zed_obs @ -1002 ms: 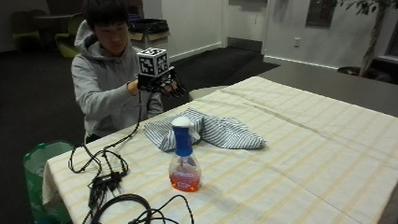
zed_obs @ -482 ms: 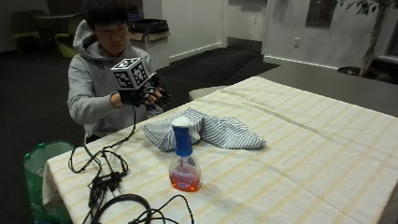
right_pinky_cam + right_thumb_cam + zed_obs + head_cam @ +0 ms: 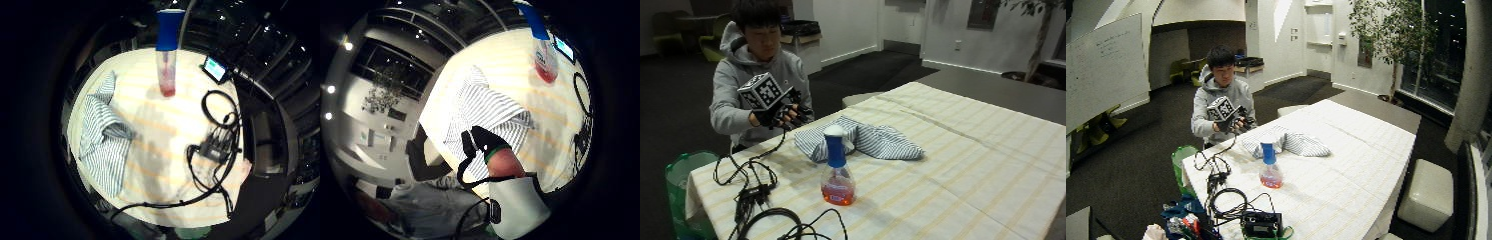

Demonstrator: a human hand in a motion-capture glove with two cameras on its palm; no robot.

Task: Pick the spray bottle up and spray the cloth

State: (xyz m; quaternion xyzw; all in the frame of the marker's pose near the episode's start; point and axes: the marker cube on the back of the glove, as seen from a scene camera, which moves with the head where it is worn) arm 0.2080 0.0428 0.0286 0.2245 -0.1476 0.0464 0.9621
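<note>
Hands first: the gloved right hand [image 3: 781, 114] is up in front of the person's chest at the far left end of the bench, fingers loosely curled with nothing in them as far as I can see. The bare one looks tucked behind it, can't tell what it's doing.

Biggest thing on show is the long bench under a cream cloth with pale yellow stripes [image 3: 973, 150]. On it, just in front of the person, lies a crumpled blue-and-white striped cloth [image 3: 866, 140]. Nearer the camera and apart from that cloth stands the clear plastic spray bottle with a blue neck, white cap and reddish-orange liquid at the bottom [image 3: 836, 175]. It's upright and only about a third full by the look of it. A tangle of black cables [image 3: 753, 192] sits at the near left corner.

My take is the reach hasn't really begun. To do it well, come over the striped cloth and down to the blue neck, wrap the fingers there with one on the trigger, and keep clear of the cables. The bottle is tall and narrow, so a sideways knock could tip it. Then turn the nozzle towards the cloth before squeezing.
</note>
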